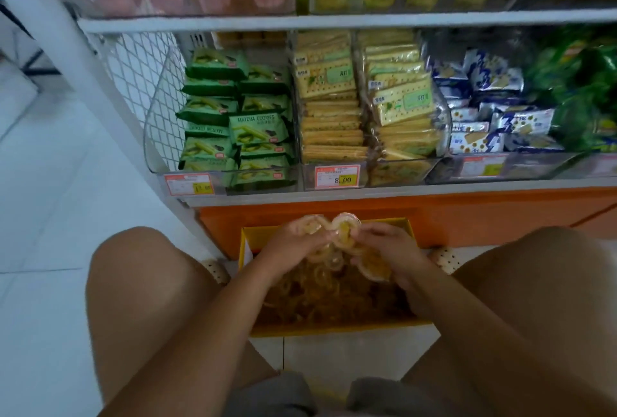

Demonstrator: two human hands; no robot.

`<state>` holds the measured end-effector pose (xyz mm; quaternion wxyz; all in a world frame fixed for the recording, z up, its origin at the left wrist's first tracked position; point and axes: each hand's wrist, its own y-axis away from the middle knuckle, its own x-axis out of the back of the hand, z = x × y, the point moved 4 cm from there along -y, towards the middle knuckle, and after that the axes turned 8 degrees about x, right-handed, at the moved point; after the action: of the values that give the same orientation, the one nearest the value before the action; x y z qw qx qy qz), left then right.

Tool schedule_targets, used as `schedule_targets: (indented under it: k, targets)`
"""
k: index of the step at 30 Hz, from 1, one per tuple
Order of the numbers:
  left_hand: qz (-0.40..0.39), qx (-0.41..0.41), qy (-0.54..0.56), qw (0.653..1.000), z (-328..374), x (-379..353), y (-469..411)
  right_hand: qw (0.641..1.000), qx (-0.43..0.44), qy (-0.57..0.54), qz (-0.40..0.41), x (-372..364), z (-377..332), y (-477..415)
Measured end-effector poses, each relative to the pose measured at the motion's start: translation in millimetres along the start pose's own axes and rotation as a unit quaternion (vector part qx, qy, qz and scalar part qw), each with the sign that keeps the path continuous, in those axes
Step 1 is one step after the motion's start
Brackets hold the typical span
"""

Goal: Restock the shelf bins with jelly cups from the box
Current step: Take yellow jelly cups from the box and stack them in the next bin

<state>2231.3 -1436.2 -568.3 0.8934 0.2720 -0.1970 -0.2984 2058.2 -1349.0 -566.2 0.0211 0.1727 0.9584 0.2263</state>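
Over the yellow box, left hand and right hand meet — each grip curled round jelly cups.

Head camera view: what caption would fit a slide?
Left hand and right hand hold jelly cups over the yellow box before the snack shelf.

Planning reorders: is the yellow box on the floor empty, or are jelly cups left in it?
Not empty: a heap of jelly cups fills much of the box.
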Motion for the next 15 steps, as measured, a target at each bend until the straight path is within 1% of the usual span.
schedule_targets:
  k: [3, 5, 7, 9, 11, 15]
  targets:
    - [0.001, -0.077, -0.049, 0.996, 57.3, 11.7, 23.0, 0.998, 0.059, -0.008, 0.023, 7.8, -61.4, 23.6]
    - [0.01, -0.131, -0.083, 0.988, 102.5, 19.2, 46.9, 0.991, 0.122, 0.0, 0.046, 13.4, -108.8, 42.3]
    - [0.033, -0.19, -0.112, 0.975, 148.3, 27.8, 73.7, 0.976, 0.197, 0.045, 0.08, 19.7, -157.2, 59.3]
    - [0.063, -0.244, -0.125, 0.96, 188.4, 37.0, 100.3, 0.949, 0.279, 0.094, 0.111, 23.6, -205.5, 78.3]
    - [0.094, -0.292, -0.132, 0.943, 222.4, 47.2, 124.2, 0.915, 0.355, 0.136, 0.135, 24.9, -249.7, 99.8]
    - [0.15, -0.356, -0.135, 0.912, 277.5, 67.2, 158.3, 0.836, 0.478, 0.227, 0.145, 22.9, -328.3, 140.5]
